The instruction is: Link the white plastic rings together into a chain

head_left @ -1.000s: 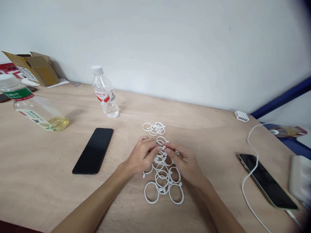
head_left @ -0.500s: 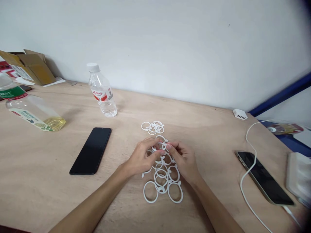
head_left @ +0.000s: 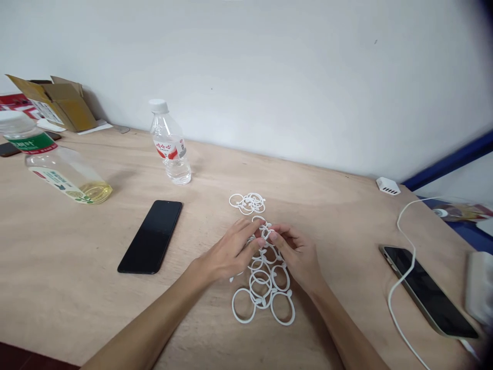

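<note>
Many white plastic rings with small knobs lie on the wooden table, overlapping in a loose cluster (head_left: 244, 322) under and in front of my hands. Over its far part, my left hand (head_left: 233, 252) and my right hand (head_left: 302, 257) meet fingertip to fingertip. Thumb and fingers of both are closed on a small white plastic ring (head_left: 268, 233), partly covered by the fingertips. My left hand and wrist hide some rings on the cluster's left side. Just beyond my hands is a smaller pile of the same rings (head_left: 246, 205).
Left of my hands lie a black phone (head_left: 150, 236), a water bottle (head_left: 171, 149) and a larger bottle with yellow liquid (head_left: 69, 174). A cardboard box (head_left: 73, 105) stands at the back left. On the right are another phone (head_left: 427, 288), a white cable (head_left: 391, 303) and a white adapter (head_left: 388, 186).
The camera view has turned slightly left, so everything sits a little further right. My hands stay together at the ring, with only small finger shifts.
</note>
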Motion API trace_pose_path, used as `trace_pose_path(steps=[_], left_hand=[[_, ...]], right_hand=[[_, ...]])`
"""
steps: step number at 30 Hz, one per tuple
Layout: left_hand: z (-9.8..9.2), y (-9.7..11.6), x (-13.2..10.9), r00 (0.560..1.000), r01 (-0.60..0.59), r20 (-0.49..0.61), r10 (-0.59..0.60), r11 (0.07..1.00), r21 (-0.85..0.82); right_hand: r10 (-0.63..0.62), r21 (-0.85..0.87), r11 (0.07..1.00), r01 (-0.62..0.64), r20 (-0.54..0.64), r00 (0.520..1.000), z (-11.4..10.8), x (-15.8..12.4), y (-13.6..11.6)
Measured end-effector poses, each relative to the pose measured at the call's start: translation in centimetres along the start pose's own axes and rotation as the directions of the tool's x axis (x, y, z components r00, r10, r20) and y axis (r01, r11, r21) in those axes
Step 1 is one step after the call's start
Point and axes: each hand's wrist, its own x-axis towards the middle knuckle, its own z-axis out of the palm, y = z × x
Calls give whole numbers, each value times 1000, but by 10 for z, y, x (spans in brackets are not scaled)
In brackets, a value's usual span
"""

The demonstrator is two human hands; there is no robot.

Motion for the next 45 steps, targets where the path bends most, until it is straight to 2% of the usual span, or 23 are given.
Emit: trace_pose_path(steps=[5, 14, 22, 25, 28, 32, 34, 36, 41, 45], left_hand=[[1, 2, -2, 999, -46, 2, 46, 997, 69], [0, 4, 0, 1000, -10, -20, 10, 1000, 16], [0, 5, 0, 1000, 18, -19, -18, 1000, -20], [1, 5, 0, 1000, 5, -12, -5, 999, -35], [1, 2, -1, 999, 4, -42, -6, 999, -33], [-1, -2, 0, 994, 22, -110, -10, 995, 102], [-2, -4, 0, 994, 51, -110, -28, 977, 208], [-2, -4, 0, 995, 65, -90, -41, 957, 282], [-1, -5, 1, 993, 78, -104, -48, 948, 310], [0, -10, 3, 967, 176, -230, -111, 942, 287]], right_hand=[[-102, -110, 989, 103, 16, 995, -3, -1, 2], [-198, -254, 946, 202, 42, 979, -3, -4, 5], [-339, -374, 857, 353, 107, 935, -4, -4, 7], [-346, -379, 855, 355, 93, 934, -3, -7, 5], [-276, -355, 888, 293, 100, 956, -4, -5, 4], [-169, -350, 918, 187, 81, 982, -3, 16, 0], [-174, -411, 897, 165, 15, 985, 3, 36, -1], [-205, -500, 847, 180, 5, 979, 12, 57, -1], [-205, -679, 685, 265, 169, 964, 33, 92, 6], [-210, -723, 624, 298, 212, 954, 34, 95, 10]])
